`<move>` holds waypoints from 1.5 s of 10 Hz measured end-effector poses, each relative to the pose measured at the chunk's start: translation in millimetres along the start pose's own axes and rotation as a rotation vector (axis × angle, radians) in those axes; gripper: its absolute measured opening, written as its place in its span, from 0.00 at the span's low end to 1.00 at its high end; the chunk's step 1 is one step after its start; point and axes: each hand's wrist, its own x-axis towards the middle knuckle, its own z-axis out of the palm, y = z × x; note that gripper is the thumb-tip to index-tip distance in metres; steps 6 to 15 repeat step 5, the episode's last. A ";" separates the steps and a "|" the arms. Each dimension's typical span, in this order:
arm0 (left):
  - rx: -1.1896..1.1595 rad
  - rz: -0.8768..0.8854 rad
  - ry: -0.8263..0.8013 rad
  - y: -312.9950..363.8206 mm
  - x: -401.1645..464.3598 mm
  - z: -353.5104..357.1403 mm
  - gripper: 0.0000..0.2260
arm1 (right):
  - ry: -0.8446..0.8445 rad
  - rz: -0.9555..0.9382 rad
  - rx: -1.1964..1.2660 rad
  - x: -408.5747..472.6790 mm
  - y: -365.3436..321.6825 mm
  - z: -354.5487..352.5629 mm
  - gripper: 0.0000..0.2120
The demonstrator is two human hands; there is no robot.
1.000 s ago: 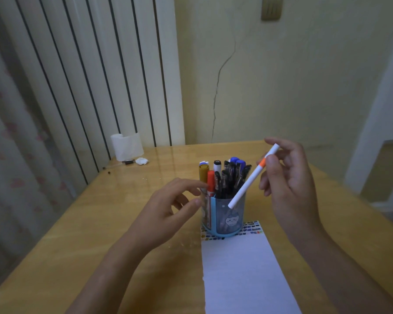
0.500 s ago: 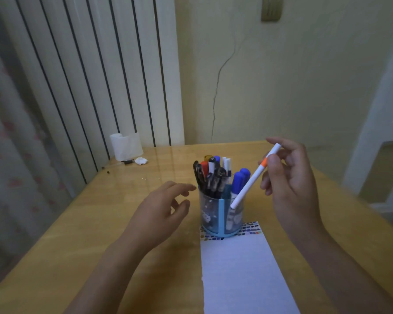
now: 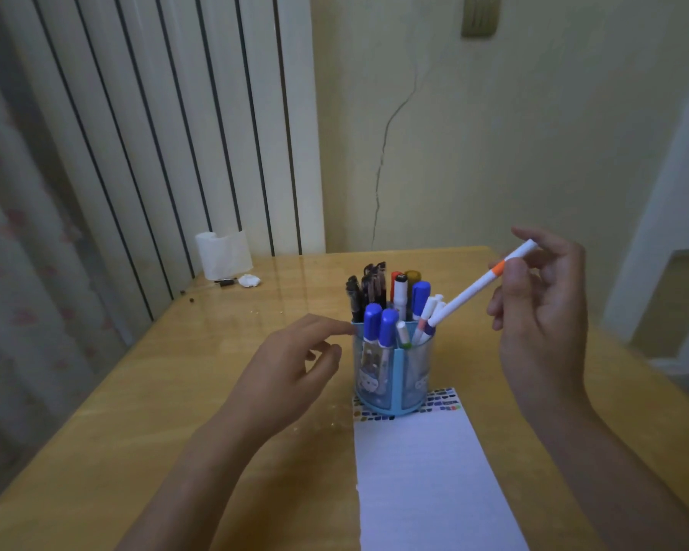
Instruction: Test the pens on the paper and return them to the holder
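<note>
One white pen [image 3: 479, 287] is pinched in my right hand [image 3: 541, 308], its tip now over the holder [image 3: 394, 375] (which has turned). My left hand [image 3: 291, 363] hangs loose beside it, ready to steady.

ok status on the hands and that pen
Right hand pinches white pen, tip at holder rim. Left hand open, fingertips by holder. Paper in front, nothing blocking.

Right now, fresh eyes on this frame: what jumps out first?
The blue pen holder, crammed with pens, stands mid-table on the far end of a sheet of paper. The right hand pinches a white pen with an orange band, its lower tip at the holder's rim. The left hand reaches toward the holder's left side.
</note>
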 end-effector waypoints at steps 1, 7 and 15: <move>-0.008 0.028 -0.018 -0.1 -0.6 2.0 0.16 | -0.064 0.016 -0.058 -4.4 0.9 4.0 0.13; 0.005 -0.033 -0.057 -5.9 0.0 6.9 0.19 | -0.372 -0.107 -0.362 -14.4 6.7 12.7 0.07; 0.005 -0.033 -0.057 -5.9 0.0 6.9 0.19 | -0.372 -0.107 -0.362 -14.4 6.7 12.7 0.07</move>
